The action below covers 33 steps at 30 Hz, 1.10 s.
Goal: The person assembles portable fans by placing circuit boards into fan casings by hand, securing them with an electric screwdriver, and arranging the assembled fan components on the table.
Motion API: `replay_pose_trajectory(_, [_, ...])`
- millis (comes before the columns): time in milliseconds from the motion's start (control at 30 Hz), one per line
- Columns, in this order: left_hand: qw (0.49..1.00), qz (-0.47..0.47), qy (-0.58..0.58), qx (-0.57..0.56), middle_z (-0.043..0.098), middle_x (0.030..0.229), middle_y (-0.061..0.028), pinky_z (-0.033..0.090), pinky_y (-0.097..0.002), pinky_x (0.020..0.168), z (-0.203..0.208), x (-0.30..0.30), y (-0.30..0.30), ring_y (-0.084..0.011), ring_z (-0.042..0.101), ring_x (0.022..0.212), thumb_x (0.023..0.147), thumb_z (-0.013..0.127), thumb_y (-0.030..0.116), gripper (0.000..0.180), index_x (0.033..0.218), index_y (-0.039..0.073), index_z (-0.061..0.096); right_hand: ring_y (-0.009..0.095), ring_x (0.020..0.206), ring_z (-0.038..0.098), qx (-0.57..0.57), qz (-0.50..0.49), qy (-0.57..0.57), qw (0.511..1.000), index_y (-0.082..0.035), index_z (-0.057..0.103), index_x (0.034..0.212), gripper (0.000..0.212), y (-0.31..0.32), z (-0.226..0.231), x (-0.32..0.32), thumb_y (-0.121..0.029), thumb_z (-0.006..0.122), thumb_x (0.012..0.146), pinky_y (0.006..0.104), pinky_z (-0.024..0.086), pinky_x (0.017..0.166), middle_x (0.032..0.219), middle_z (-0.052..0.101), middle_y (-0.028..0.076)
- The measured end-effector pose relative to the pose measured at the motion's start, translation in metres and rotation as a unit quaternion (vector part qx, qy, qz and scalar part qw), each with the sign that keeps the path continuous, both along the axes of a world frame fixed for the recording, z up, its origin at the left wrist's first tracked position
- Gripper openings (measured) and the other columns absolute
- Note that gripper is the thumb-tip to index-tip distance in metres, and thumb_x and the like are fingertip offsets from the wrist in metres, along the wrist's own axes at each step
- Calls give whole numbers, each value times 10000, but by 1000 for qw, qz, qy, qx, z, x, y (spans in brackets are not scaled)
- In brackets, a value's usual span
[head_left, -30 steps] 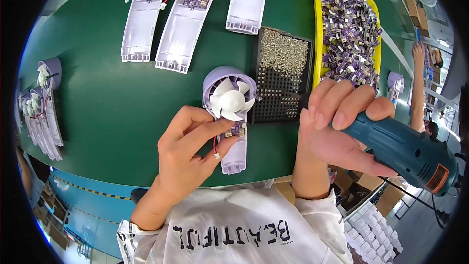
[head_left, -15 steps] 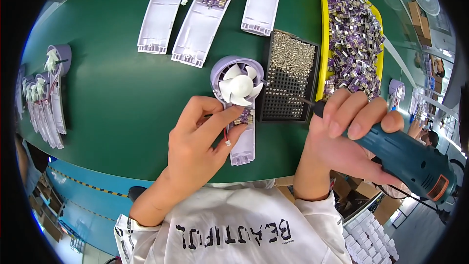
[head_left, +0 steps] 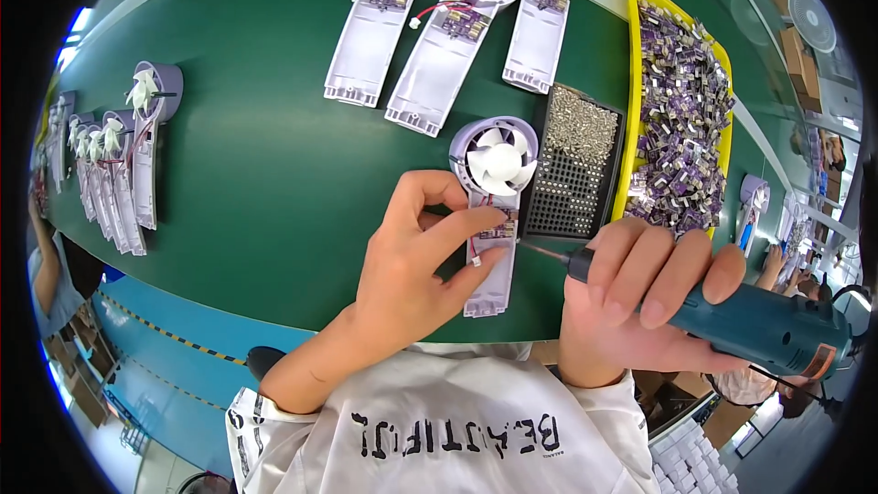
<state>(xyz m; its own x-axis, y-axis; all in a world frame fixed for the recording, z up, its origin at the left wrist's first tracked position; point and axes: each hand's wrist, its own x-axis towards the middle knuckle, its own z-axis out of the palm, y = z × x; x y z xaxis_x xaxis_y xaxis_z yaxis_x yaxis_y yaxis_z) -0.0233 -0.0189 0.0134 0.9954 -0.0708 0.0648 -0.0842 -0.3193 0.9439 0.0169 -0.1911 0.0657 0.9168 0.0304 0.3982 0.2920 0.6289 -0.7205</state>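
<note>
A lilac handheld-fan half shell (head_left: 487, 297) lies on the green table in front of me, its white fan blades (head_left: 501, 167) at the far end. My left hand (head_left: 416, 252) grips the shell, index fingertip on the purple circuit board (head_left: 498, 227) and thumb low by the board. A red wire with a white plug (head_left: 476, 261) hangs out beside those fingers. My right hand (head_left: 636, 297) is wrapped round a teal electric screwdriver (head_left: 764, 325). Its thin bit points left, the tip close to the board's right edge; whether it touches, I cannot tell.
A black screw tray (head_left: 572, 165) stands right of the fan, screws heaped at its far end. Beyond it is a yellow bin (head_left: 631, 142) full of purple circuit boards. Several fan shells (head_left: 439, 82) lie at the back, more (head_left: 114, 183) at the far left.
The screwdriver bit has moved from over the screw tray to the circuit board's right edge. My left hand keeps its grip on the shell. The whole view has shifted somewhat.
</note>
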Motion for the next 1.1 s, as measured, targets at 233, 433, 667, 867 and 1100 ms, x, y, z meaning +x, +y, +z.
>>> replay_pose_trajectory(233, [992, 13, -95, 83, 526, 1221, -102, 439, -379, 839, 3, 0, 3, -295, 490, 1090, 616, 867, 103, 345, 947, 152, 780, 196, 503, 501, 17, -1, 23, 1000, -131, 490, 1030, 577, 7, 4, -2, -697, 410, 949, 362, 430, 475, 738, 569, 58])
replay_pose_trajectory(433, [991, 13, -124, 55, 573, 1225, -95, 415, -411, 912, -2, 2, 3, -325, 485, 1115, 595, 849, 107, 249, 831, 149, 782, 194, 501, 504, 19, -1, 36, 999, -131, 488, 1015, 568, 10, 6, -3, -690, 408, 954, 352, 423, 463, 732, 573, 58])
replay_pose_trajectory(667, [984, 17, -161, 73, 621, 1184, -89, 419, -410, 919, -3, 3, 1, -319, 502, 1099, 550, 836, 84, 261, 800, 121, 774, 137, 456, 502, -12, 7, 45, 999, -130, 509, 999, 505, 18, 7, 1, -631, 531, 937, 281, 390, 414, 693, 557, 19])
replay_pose_trajectory(867, [984, -3, -174, 45, 649, 1162, -84, 407, -406, 922, -7, 0, -1, -309, 518, 1094, 561, 820, 67, 243, 791, 71, 745, 230, 544, 532, -10, 99, 48, 994, -89, 479, 978, 484, 9, 7, 3, -569, 533, 964, 356, 444, 487, 713, 566, 89])
replay_pose_trajectory(1100, [988, -2, -133, 81, 547, 1296, -125, 398, -431, 955, 0, 4, 3, -350, 491, 1125, 626, 822, 68, 342, 952, 74, 721, 221, 539, 574, -112, 93, -71, 987, -100, 460, 980, 154, 5, 2, 1, -109, 605, 931, 350, 487, 473, 739, 589, 78])
